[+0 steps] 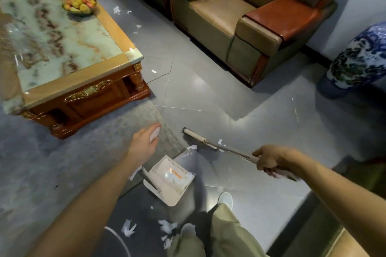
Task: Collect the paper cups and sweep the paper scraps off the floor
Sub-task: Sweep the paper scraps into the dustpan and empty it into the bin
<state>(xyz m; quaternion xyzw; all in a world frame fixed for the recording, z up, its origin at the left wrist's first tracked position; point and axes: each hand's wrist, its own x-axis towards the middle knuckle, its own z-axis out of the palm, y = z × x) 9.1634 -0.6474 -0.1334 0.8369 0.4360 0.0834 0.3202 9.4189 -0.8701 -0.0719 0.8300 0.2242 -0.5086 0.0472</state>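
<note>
My right hand (pixel 271 159) grips the metal handle of a broom (pixel 208 142), whose cream head rests on the grey floor ahead of me. My left hand (pixel 146 142) is closed on the white top of the dustpan's handle. The white dustpan (pixel 169 181) stands on the floor below that hand, with some scraps inside. White paper scraps (pixel 191 149) lie by the broom head. More scraps (pixel 167 226) are near my feet, and others (pixel 117 10) lie far off between the table and the sofa. No paper cup is visible.
A marble-topped coffee table (pixel 69 77) with a fruit bowl (pixel 80 4) stands at the left on a grey rug (pixel 62 162). Beige sofas (pixel 240 21) line the back. A large blue-and-white vase (pixel 361 58) stands at the right. A white cord (pixel 119 238) crosses the floor.
</note>
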